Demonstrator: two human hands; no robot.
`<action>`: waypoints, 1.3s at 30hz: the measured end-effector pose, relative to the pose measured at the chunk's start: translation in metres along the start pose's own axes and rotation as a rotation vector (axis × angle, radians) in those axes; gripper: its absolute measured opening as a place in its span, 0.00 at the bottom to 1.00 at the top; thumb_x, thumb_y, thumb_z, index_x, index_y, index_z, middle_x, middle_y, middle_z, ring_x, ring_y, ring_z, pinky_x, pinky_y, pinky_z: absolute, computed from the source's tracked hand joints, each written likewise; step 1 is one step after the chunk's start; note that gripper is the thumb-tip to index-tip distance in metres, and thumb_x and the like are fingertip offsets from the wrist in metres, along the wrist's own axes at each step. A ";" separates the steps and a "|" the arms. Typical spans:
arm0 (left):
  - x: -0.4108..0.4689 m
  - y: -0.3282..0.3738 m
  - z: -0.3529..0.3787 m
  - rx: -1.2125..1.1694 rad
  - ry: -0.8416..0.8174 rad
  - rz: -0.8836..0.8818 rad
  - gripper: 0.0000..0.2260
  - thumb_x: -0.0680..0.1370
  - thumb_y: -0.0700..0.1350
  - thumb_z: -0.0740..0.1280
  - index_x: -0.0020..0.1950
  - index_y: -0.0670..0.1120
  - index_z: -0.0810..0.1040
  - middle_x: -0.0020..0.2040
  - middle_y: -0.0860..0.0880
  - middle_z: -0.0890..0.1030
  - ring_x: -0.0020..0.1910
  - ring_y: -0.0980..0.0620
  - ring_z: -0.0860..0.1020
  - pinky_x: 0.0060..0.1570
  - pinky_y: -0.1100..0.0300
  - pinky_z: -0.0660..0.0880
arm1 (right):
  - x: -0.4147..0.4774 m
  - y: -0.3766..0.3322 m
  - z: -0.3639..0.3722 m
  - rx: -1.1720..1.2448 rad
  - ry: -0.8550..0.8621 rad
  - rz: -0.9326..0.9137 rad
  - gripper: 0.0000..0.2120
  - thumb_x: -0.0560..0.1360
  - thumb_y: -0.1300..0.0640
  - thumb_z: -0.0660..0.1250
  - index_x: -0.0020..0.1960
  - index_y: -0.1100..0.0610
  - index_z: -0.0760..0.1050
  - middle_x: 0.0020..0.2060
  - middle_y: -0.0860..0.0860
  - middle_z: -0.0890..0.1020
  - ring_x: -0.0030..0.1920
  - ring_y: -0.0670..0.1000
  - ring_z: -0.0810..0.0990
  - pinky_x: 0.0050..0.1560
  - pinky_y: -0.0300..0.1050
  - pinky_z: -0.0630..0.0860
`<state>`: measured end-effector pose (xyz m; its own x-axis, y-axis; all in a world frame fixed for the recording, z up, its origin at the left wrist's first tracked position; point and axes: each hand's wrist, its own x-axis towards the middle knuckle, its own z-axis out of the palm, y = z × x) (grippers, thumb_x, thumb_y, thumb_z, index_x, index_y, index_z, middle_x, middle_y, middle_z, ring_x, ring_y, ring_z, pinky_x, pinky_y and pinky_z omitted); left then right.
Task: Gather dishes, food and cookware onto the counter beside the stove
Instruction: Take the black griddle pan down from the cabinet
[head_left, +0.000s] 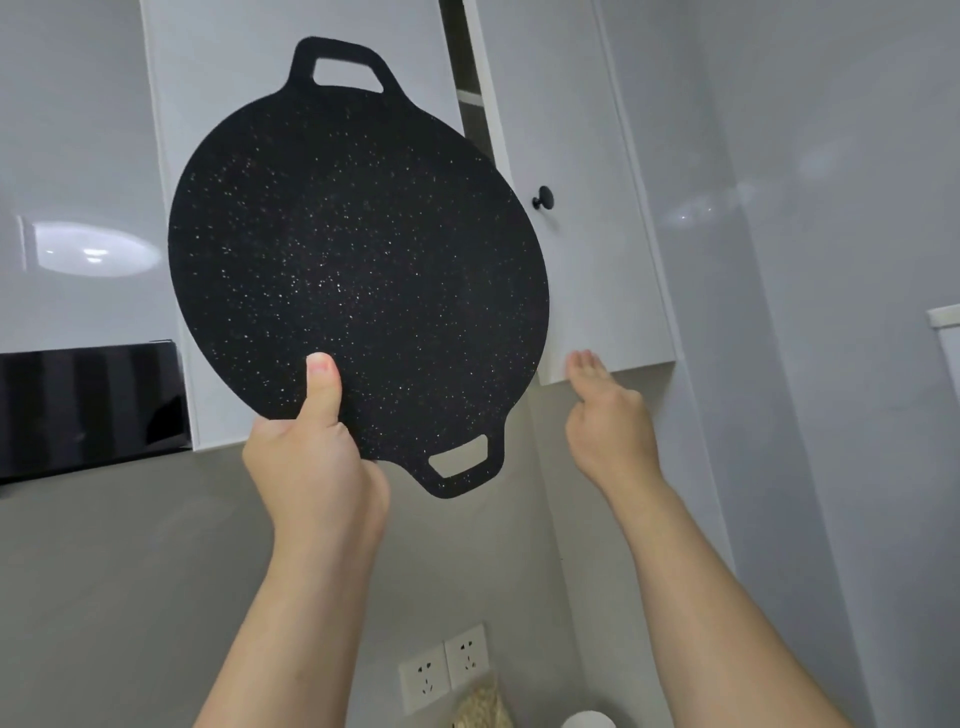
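Closest to me are the two hands, both raised overhead. The left hand (311, 457) grips the black speckled griddle pan (358, 270) by its lower rim, thumb pressed flat on the face and fingers tucked behind. It seems to hold the pan tilted on edge to keep it clear of the cupboard. The pan is up in the air in front of the wall cupboard, not on the desk beside the stove, which is out of sight below. The right hand (608, 415) is loose and holds nothing, its straight fingertips touching the bottom edge of the white cupboard door (587, 260). A dark gap shows beside that door, so I would guess the hand is there to swing it. By my count there is one pan with two loop handles, and one black knob (545, 198) on that door. Lower on the grey wall are two sockets (423, 678) side by side. A glossy black hood (88, 405) hangs at the left.
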<state>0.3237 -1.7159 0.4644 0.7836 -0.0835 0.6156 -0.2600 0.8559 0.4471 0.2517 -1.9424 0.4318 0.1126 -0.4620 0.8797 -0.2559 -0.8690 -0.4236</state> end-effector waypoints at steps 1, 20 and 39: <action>-0.001 -0.001 0.000 0.004 0.004 0.004 0.03 0.80 0.46 0.69 0.53 0.49 0.82 0.43 0.58 0.85 0.43 0.56 0.83 0.43 0.60 0.81 | 0.000 -0.002 0.002 -0.018 -0.028 -0.006 0.33 0.74 0.73 0.52 0.78 0.58 0.63 0.78 0.53 0.63 0.79 0.49 0.58 0.76 0.39 0.53; -0.006 -0.015 -0.024 -0.017 0.006 -0.055 0.10 0.80 0.43 0.69 0.40 0.52 0.83 0.39 0.55 0.84 0.41 0.52 0.80 0.51 0.50 0.81 | -0.035 -0.030 0.016 0.355 -0.023 0.273 0.27 0.78 0.64 0.53 0.75 0.50 0.69 0.63 0.48 0.77 0.65 0.50 0.73 0.68 0.44 0.67; -0.067 -0.025 -0.045 -0.022 -0.032 -0.169 0.06 0.80 0.42 0.68 0.47 0.52 0.82 0.46 0.56 0.86 0.49 0.54 0.84 0.51 0.55 0.79 | -0.202 -0.107 -0.016 1.720 0.043 0.949 0.14 0.82 0.52 0.59 0.57 0.59 0.79 0.51 0.57 0.86 0.51 0.54 0.86 0.55 0.50 0.82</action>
<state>0.3028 -1.7089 0.3827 0.7965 -0.2434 0.5535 -0.1134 0.8390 0.5322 0.2407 -1.7532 0.3027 0.4977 -0.8233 0.2729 0.8409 0.3810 -0.3843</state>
